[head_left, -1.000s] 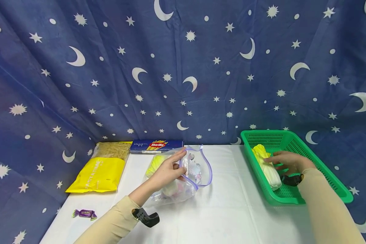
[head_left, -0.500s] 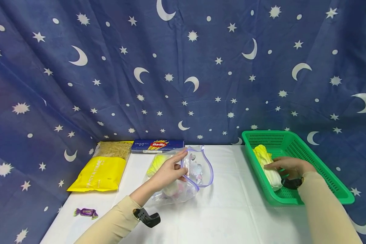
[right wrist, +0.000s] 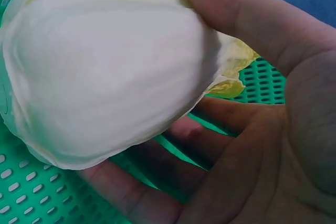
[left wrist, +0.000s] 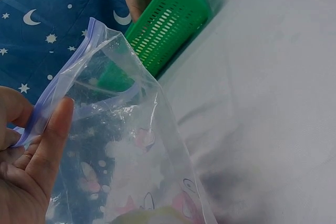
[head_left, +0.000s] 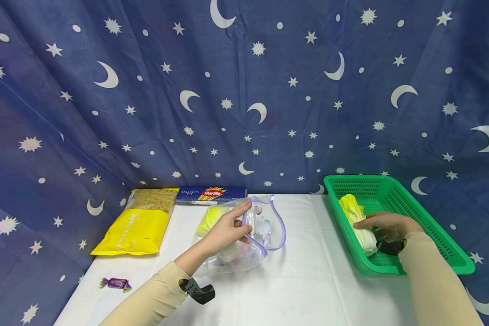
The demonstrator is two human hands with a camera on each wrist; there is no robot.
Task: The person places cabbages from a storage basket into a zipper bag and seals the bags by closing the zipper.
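My left hand pinches the purple zip edge of a clear zip-lock bag, holding its mouth apart. Inside the bag lies a pale, yellow-green vegetable, blurred by the printed plastic. In the left wrist view, the bag's edge passes between my fingers and thumb. Over in the green basket, my right hand grips a napa cabbage with yellow leaf tips. From the right wrist, the thumb lies on the upper side of the white cabbage and the fingers curl along its lower side.
A yellow pasta bag and a blue spaghetti box stand at the back left. Nearer the front lies a purple-wrapped candy. A starry blue curtain rises behind the white table.
My right hand has lowered a little and its fingers have closed around the cabbage. The left hand keeps its hold on the bag; the view has shifted slightly.
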